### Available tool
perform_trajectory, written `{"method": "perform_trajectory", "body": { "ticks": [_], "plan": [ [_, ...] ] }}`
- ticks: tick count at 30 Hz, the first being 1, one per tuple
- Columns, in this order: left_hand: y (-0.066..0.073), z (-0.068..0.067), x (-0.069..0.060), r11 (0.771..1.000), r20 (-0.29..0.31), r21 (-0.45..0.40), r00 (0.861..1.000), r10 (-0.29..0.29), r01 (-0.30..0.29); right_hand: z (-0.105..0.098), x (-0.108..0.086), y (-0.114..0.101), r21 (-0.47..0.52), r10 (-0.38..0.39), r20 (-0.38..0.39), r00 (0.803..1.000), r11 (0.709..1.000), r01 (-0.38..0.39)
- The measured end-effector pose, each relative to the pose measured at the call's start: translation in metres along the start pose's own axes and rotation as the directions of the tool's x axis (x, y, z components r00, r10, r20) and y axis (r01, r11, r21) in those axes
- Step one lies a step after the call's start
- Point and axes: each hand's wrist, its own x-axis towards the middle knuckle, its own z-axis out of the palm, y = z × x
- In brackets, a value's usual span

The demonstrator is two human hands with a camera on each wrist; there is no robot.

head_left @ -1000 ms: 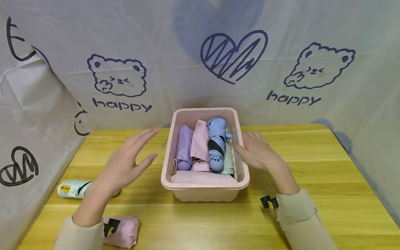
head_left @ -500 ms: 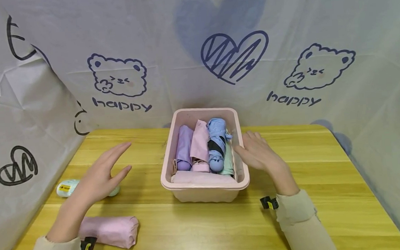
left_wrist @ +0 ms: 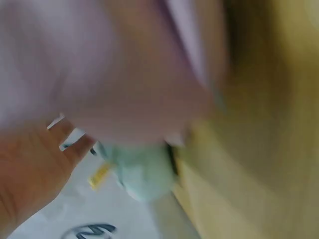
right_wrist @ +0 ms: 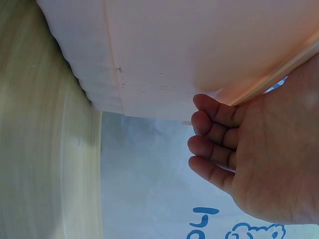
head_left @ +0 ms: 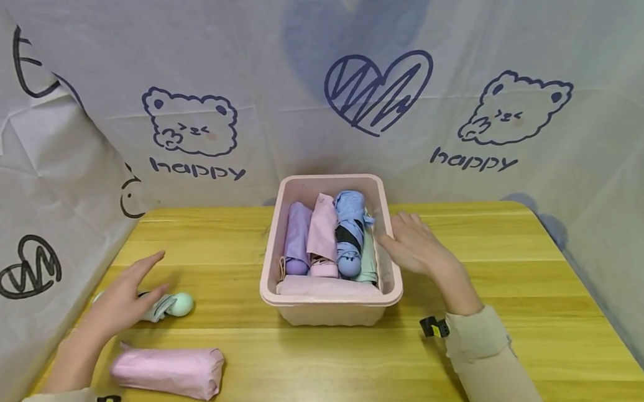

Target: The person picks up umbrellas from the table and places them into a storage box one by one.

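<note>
My left hand (head_left: 117, 302), fingers spread and nothing in its grasp, hovers over a mint folded umbrella (head_left: 181, 305) with a round handle, covering its middle. Nearer me lies a pink folded umbrella (head_left: 168, 372). The left wrist view is blurred, with the mint umbrella (left_wrist: 144, 174) beyond a large pink shape. At the right side of a pink plastic bin (head_left: 330, 312), my right hand (head_left: 417, 244) holds the rim, its thumb at the top edge. In the right wrist view its bent fingers (right_wrist: 214, 144) lie outside the bin wall (right_wrist: 154, 64).
Inside the bin are a purple umbrella (head_left: 298, 237), a pink umbrella (head_left: 322, 232), a blue umbrella (head_left: 350, 224) with a dark band, and a mint one (head_left: 367, 257). A pale pink roll (head_left: 328, 286) lies across the front. A printed cloth (head_left: 295, 134) hangs behind the wooden table (head_left: 334, 374).
My left hand has moved left and towards me, from beside the bin to above the mint umbrella, uncovering the pink umbrella. The right hand and the bin have stayed put.
</note>
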Motion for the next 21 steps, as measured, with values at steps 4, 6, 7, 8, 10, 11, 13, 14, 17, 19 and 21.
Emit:
{"method": "perform_trajectory", "body": {
  "ticks": [4,6,7,8,10,11,13,14,17,19,21],
  "plan": [
    [-0.022,0.0,-0.005,0.999,0.05,-0.029,0.998,-0.041,0.042,0.0,0.0,0.0,0.002,-0.006,-0.003,1.0,1.0,0.006],
    [-0.03,0.001,-0.007,0.998,0.069,-0.02,0.996,-0.063,0.064,0.0,0.0,0.0,0.004,-0.005,-0.004,1.0,1.0,0.005],
    [-0.033,0.0,-0.008,0.997,0.078,-0.01,0.994,-0.076,0.077,0.0,0.0,0.0,0.006,-0.006,-0.006,1.0,1.0,0.006],
    [-0.035,0.0,-0.008,0.996,0.08,0.008,0.993,-0.085,0.085,0.0,0.0,0.0,0.008,-0.007,-0.006,1.0,1.0,0.007],
    [-0.038,0.0,-0.01,0.994,0.094,0.043,0.99,-0.103,0.1,0.0,0.0,0.0,0.009,-0.008,-0.005,1.0,1.0,0.008],
    [-0.039,0.0,-0.01,0.993,0.098,0.063,0.989,-0.108,0.103,0.0,0.0,0.0,0.008,-0.007,-0.005,1.0,1.0,0.007],
    [-0.04,0.0,-0.011,0.991,0.101,0.084,0.989,-0.111,0.102,0.0,0.0,0.0,0.008,-0.004,-0.003,1.0,1.0,0.004],
    [-0.041,0.001,-0.012,0.991,0.104,0.091,0.989,-0.109,0.1,0.0,0.0,0.0,0.007,-0.003,-0.002,1.0,1.0,0.003],
    [-0.043,0.002,-0.013,0.99,0.113,0.098,0.988,-0.108,0.097,0.0,0.0,0.0,0.008,-0.001,-0.004,1.0,1.0,0.001],
    [-0.042,0.003,-0.014,0.991,0.122,0.094,0.986,-0.109,0.098,0.0,0.0,0.0,0.011,0.0,-0.004,1.0,1.0,0.0],
    [-0.042,0.004,-0.015,0.991,0.132,0.091,0.985,-0.108,0.097,0.0,0.0,0.0,0.014,0.001,-0.005,1.0,1.0,-0.001]
  ]
}}
